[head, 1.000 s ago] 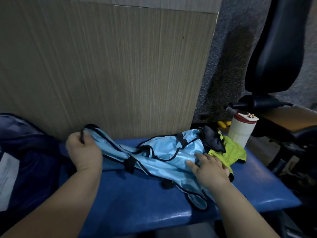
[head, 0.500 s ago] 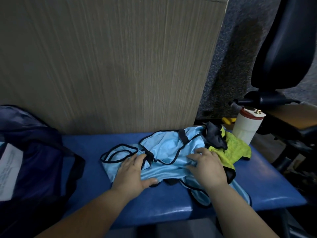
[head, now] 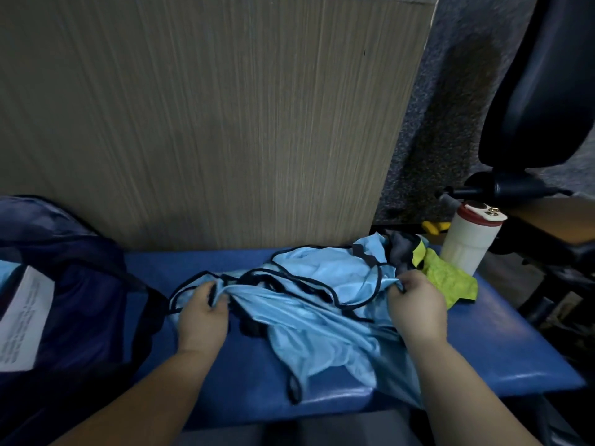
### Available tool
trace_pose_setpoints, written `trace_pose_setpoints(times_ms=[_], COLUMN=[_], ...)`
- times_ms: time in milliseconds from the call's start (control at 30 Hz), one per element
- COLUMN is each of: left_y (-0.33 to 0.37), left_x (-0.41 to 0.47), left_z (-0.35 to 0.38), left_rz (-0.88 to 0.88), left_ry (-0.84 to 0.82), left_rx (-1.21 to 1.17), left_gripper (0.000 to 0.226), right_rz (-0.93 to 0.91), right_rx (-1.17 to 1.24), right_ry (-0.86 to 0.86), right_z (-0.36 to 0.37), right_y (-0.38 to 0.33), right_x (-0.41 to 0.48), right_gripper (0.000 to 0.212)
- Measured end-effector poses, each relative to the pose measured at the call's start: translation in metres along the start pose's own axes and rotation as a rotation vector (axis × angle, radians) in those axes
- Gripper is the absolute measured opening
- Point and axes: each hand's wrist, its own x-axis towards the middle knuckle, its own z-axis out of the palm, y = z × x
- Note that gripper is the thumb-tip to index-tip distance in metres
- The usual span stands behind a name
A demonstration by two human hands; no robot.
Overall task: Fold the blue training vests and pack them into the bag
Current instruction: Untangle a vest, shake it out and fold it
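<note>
Left forearm (head: 145, 397) and right forearm (head: 467, 397) are bare; left grip (head: 201, 317) and right grip (head: 417, 309) bare too, fingers short and rounded.

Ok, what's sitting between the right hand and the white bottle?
In the head view, a crumpled yellow-green cloth lies on the blue bench between the right hand and the white bottle; the hand itself pinches the blue vest.

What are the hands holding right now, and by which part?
Both grip the blue vest: the left hand at its black-trimmed left end, the right hand at its right edge.
</note>
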Motion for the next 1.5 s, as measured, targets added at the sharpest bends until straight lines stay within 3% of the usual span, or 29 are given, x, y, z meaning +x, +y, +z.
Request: trace_pose_setpoints(times_ms=[100,233,367,433,533,667,767,867,1033,1133,1200,1267,1300,1400,1433,1500], left_y=[0.005,-0.004,-0.015,-0.009,-0.011,-0.017,-0.023,-0.024,-0.018,-0.016,-0.014,-0.012,-0.011,-0.006,-0.004,-0.004], left_x=[0.0,-0.007,-0.01,-0.013,-0.011,-0.001,0.0,0.0,0.0,-0.003,-0.008,-0.011,-0.013,-0.017,-0.019,-0.017], left_z=[-0.008,-0.008,0.002,0.011,0.025,0.026,0.026,0.024,0.017,0.015,0.014,0.013,0.011,0.004,0.002,0.0], left_rz=[-0.067,0.127,0.39,0.439,0.416,0.434,0.48,0.377,0.109,0.115,0.201,0.291,0.3,0.222,0.223,0.285], left_ry=[0.132,-0.025,-0.16,-0.289,-0.41,-0.342,-0.266,-0.134,0.035,-0.064,-0.187,-0.345,-0.444,-0.71,-0.711,-0.497], left_rx=[-0.107,-0.157,0.188,0.511,0.85,0.734,0.604,0.374,0.033,0.042,0.239,0.41,0.412,0.103,-0.008,-0.01], left_gripper=[0.019,0.038,0.077,0.092,0.093,0.03,0.004,0.003,0.025,0.032,0.041,0.057,0.065,0.074,0.07,0.058], right_rz=[0.064,0.033,-0.331,-0.543,-0.603,-0.454,-0.34,-0.255,-0.159,-0.2,-0.302,-0.482,-0.562,-0.59,-0.581,-0.594], right_rx=[0.127,0.106,-0.182,-0.326,-0.456,-0.603,-0.632,-0.618,-0.61,-0.535,-0.445,-0.29,-0.225,-0.277,-0.348,-0.485], right_ry=[-0.08,-0.187,-0.078,-0.198,-0.464,-0.592,-0.588,-0.564,-0.489,-0.29,-0.112,-0.02,-0.048,-0.427,-0.521,-0.578], right_z=[-0.002,0.002,0.012,0.02,0.033,0.04,0.038,0.035,0.029,0.025,0.024,0.028,0.031,0.041,0.044,0.047], right_y=[-0.005,-0.016,-0.027,-0.031,-0.028,-0.021,-0.017,-0.015,-0.006,-0.011,-0.02,-0.031,-0.036,-0.046,-0.045,-0.043], right_x=[0.001,-0.003,-0.018,-0.025,-0.031,-0.024,-0.015,-0.009,-0.001,-0.005,-0.015,-0.026,-0.031,-0.048,-0.051,-0.054], right_gripper=[0.008,0.023,0.041,0.041,0.038,0.05,0.055,0.058,0.062,0.046,0.035,0.037,0.047,0.069,0.07,0.065])
